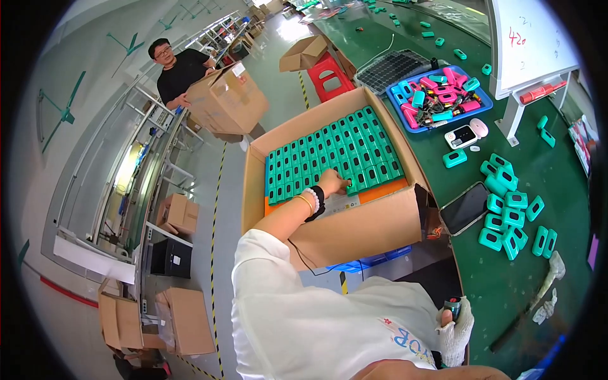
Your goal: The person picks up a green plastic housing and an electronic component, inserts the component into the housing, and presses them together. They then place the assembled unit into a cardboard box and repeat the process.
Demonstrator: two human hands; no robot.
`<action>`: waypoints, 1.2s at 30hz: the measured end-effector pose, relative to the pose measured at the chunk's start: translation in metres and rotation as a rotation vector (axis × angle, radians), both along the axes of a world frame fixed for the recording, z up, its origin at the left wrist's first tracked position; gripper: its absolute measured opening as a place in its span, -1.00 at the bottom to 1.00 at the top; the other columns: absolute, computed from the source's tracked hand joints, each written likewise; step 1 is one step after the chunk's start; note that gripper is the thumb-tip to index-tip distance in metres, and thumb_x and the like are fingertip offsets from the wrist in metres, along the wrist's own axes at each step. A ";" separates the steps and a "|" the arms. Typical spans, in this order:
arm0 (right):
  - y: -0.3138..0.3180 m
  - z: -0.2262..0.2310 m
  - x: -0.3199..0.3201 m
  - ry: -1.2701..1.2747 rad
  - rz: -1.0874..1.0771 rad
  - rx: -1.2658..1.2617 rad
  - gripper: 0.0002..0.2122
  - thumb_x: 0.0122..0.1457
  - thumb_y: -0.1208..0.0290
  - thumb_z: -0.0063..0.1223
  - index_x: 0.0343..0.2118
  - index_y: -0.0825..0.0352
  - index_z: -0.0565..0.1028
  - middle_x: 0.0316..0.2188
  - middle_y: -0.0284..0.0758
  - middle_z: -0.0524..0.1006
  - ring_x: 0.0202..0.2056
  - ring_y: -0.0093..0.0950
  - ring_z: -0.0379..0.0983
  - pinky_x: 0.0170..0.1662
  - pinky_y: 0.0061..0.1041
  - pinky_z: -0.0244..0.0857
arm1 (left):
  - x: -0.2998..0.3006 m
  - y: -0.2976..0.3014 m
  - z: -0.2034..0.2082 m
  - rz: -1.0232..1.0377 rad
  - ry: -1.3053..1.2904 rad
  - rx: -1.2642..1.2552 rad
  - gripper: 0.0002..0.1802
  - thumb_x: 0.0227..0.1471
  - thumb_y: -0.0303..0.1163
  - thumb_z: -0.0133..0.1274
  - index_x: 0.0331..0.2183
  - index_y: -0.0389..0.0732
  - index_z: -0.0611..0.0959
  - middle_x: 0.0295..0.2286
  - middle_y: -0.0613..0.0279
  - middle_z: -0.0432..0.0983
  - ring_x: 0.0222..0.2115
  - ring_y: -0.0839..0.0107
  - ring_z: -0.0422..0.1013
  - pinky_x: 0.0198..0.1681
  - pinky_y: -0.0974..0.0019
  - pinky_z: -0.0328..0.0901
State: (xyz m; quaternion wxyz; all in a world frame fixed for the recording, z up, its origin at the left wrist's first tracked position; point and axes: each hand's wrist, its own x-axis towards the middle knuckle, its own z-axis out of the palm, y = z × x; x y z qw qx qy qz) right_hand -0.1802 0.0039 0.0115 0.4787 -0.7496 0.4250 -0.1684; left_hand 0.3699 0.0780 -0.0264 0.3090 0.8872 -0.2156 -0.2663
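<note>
Left hand: your left hand point(332, 182) reaches forward from the white sleeve into the open cardboard box point(354, 234); its fingers are curled down onto the front row of green cases point(329, 155), fingertips pressing or pinching one case near the middle of that row. Whether it is gripped cannot be told for sure.
Right hand: your gloved right hand point(455, 326) sits low beside your body, near the desk's front edge, closed around a small dark object point(451, 305).
Where the cases lie: packed upright in tight rows filling the box, above an orange liner point(380, 188) that shows along the box's near wall.
Axis: the rows run slantwise from the box's near-left corner toward its far-right corner; each case's long side crosses the row.
Which hand is nearer: the left, touching the cases; the right is well apart.
Beside the box: a phone point(464, 208) and loose green cases point(513, 218) on the green desk point(544, 177), toward its right edge.
</note>
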 end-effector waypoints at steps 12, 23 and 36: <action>-0.043 0.012 -0.043 -0.309 -0.481 -0.414 -0.67 0.22 0.42 0.05 0.00 0.40 0.33 -0.44 -0.43 0.38 -0.48 -0.63 0.27 -0.44 -0.68 0.19 | -0.206 -0.066 0.137 -0.669 -0.535 -0.492 -0.73 -0.03 -0.33 0.22 -0.33 -0.24 0.51 -0.49 0.14 0.53 -0.49 0.24 0.50 -0.43 0.23 0.37; -0.028 0.019 -0.128 -0.178 -0.950 -0.004 -0.76 0.17 0.54 0.01 -0.09 0.40 0.37 -0.45 -0.42 0.40 -0.53 -0.63 0.25 -0.50 -0.65 0.15 | -0.327 -0.134 0.135 -1.260 -0.305 -0.632 -0.69 -0.03 -0.34 0.20 -0.26 -0.24 0.48 -0.48 0.15 0.50 -0.49 0.16 0.47 -0.43 0.18 0.35; -0.022 0.011 -0.136 -0.086 -0.931 -0.110 -0.61 0.24 0.10 0.00 -0.20 0.42 0.35 -0.59 -0.34 0.42 -0.63 -0.54 0.35 -0.57 -0.59 0.23 | -0.380 -0.519 0.112 -1.135 -0.715 -0.099 -0.49 -0.06 -0.25 0.16 -0.14 -0.43 0.51 -0.24 -0.21 0.50 -0.17 -0.01 0.46 -0.07 0.06 0.38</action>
